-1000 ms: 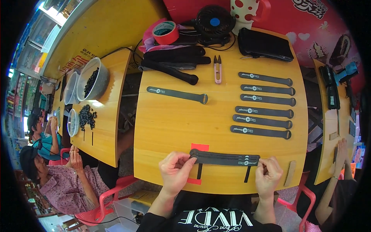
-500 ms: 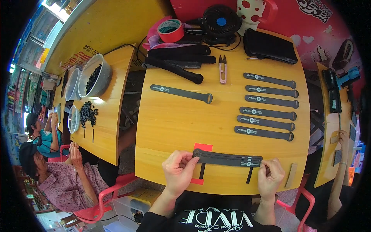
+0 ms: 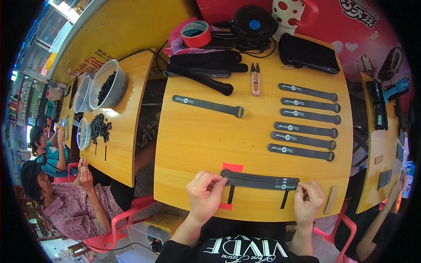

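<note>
A small stack of dark grey straps (image 3: 258,180) with rounded ends lies fanned slightly at the table's near edge. My left hand (image 3: 205,193) pinches its left end between thumb and fingers. At the other end, my right hand (image 3: 308,199) grips the stack's right tip the same way. Under and beside the stack are red tape pieces (image 3: 233,167) and a black strip mark (image 3: 284,200) on the table. Farther away, several single straps, one of them a grey strap (image 3: 301,152), lie in a column on the right. Another lone strap (image 3: 208,106) rests at the left.
Pink-handled thread snips (image 3: 255,81), black strap bundles (image 3: 201,65), a red tape roll (image 3: 196,34), a fan (image 3: 254,24) and a black pouch (image 3: 309,53) line the far side. A wooden stick (image 3: 331,200) lies near my right hand. People sit at tables on both sides.
The view has shifted slightly. My hands keep their hold on the strap stack with little movement. At the right table, a person's hand has moved nearer.
</note>
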{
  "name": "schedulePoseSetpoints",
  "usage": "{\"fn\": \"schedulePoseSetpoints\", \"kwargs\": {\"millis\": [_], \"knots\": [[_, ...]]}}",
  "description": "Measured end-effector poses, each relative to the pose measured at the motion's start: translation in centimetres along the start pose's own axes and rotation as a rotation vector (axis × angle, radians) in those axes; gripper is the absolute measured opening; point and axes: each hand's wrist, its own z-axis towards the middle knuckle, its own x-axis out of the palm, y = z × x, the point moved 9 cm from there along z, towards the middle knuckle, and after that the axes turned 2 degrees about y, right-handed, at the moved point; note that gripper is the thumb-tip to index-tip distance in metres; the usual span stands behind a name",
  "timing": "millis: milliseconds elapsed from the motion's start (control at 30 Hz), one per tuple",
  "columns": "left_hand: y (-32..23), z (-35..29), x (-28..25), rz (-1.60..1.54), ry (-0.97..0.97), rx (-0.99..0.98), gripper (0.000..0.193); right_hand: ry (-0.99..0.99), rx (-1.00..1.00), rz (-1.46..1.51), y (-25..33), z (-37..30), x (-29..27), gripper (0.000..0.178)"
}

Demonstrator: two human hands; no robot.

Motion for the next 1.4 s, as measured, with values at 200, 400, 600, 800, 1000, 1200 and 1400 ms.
{"fn": "schedulePoseSetpoints", "kwargs": {"millis": [200,400,600,800,1000,1200,1400], "knots": [[0.1,-0.2,0.0,0.014,0.009,0.010,0.013,-0.001,-0.006,-0.003,0.1,0.0,-0.1,0.017],[0.2,-0.2,0.1,0.018,0.011,0.011,0.012,0.000,0.007,-0.009,0.0,0.0,-0.1,0.016],[-0.1,0.0,0.1,0.037,0.021,0.007,0.012,-0.007,-0.020,-0.017,0.2,0.0,-0.1,0.016],[-0.3,0.1,0.2,0.022,0.018,-0.007,0.010,-0.010,-0.021,-0.007,0.0,0.0,0.0,0.015],[-0.8,-0.1,0.2,0.077,-0.002,0.054,0.008,-0.021,-0.037,-0.002,0.3,0.0,-0.2,0.015],[-1.7,-0.4,0.0,0.243,-0.011,0.109,0.007,-0.020,-0.055,-0.003,0.5,0.0,-0.3,0.013],[-1.6,-1.2,-3.2,0.283,-0.243,0.243,0.013,-0.031,-0.071,0.004,0.7,-0.1,-0.4,0.010]]}}
